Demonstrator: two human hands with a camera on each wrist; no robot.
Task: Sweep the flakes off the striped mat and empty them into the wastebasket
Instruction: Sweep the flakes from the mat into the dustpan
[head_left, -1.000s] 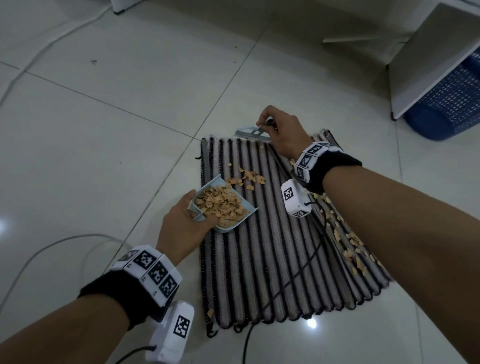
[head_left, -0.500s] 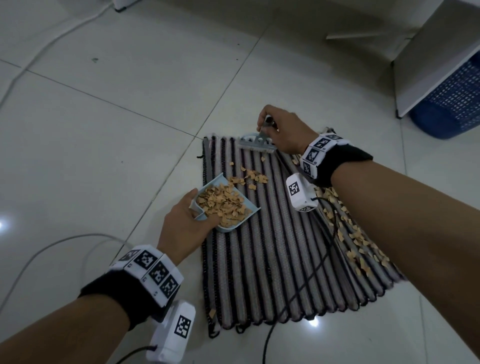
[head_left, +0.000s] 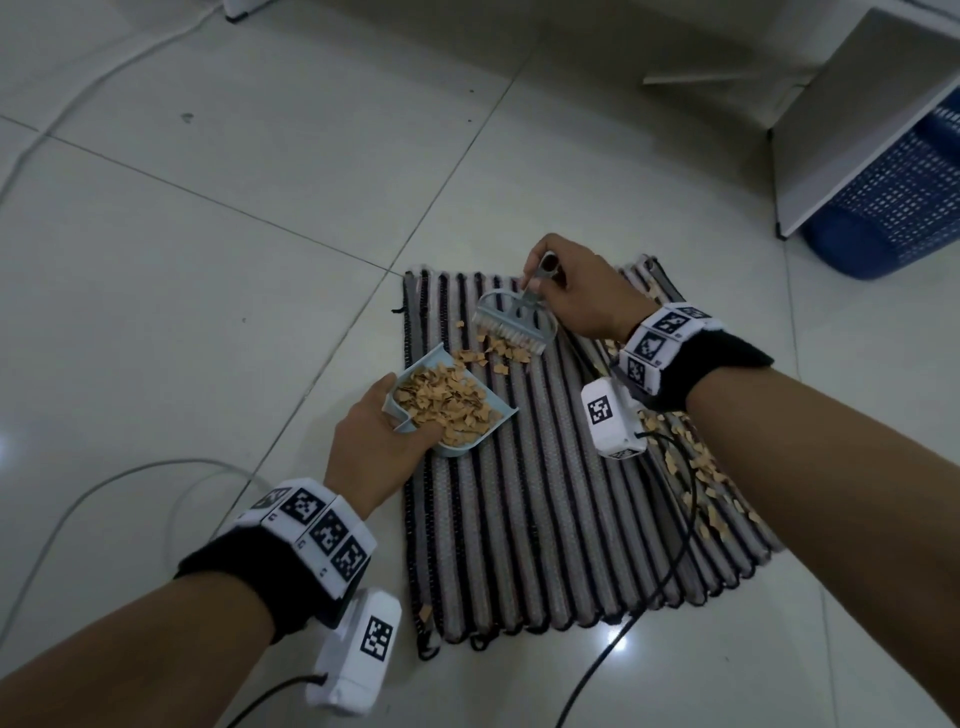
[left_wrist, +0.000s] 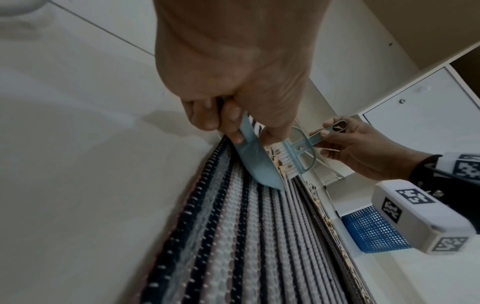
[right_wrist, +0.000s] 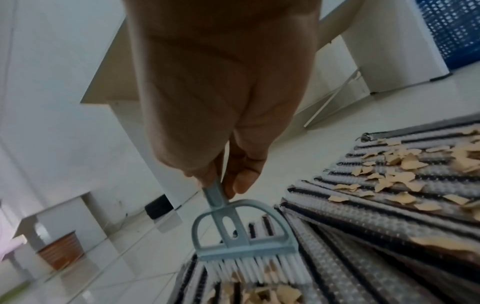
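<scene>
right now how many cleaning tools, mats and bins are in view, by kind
brush: 1
dustpan: 1
mat: 1
wastebasket: 1
total: 4

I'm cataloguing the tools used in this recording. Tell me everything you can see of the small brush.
The brush looks like pale blue-grey plastic: a flat handle with a loop at its end, an arched frame with a slot, and a straight head of short white bristles. The right hand pinches the handle. It is tilted, bristles down on the striped mat, among loose tan flakes just beyond the open edge of the dustpan.
</scene>
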